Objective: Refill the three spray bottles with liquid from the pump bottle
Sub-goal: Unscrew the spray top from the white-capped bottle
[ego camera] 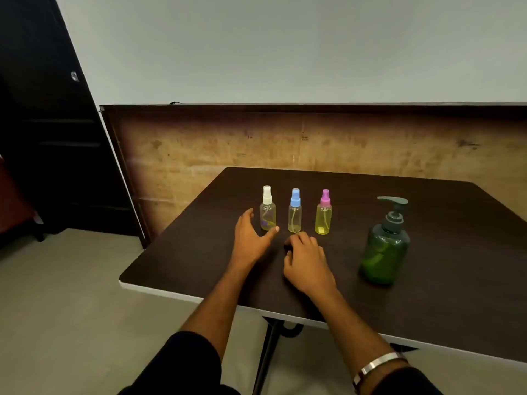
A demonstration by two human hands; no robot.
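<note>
Both forearms reach out over a dark table (456, 280) toward three small spray bottles and a green pump bottle.

Black sleeves (188, 363) lie nearest, with a silver bracelet (376, 364) on the right wrist. Farther out, the right hand (306, 263) rests palm down on the table, fingers loosely curled and holding nothing. Left hand (251, 238) is spread wide, thumb and fingers open in a cup, its thumb tip at the base of the white-capped spray bottle (268, 209), not closed round it. Beside that bottle stand the blue-capped spray bottle (295, 210) and the pink-capped spray bottle (324, 212), all upright in a row, each with yellowish liquid. Green pump bottle (385, 246) stands apart to the right, upright. Behind the table runs a worn wooden panel (313, 143).
</note>
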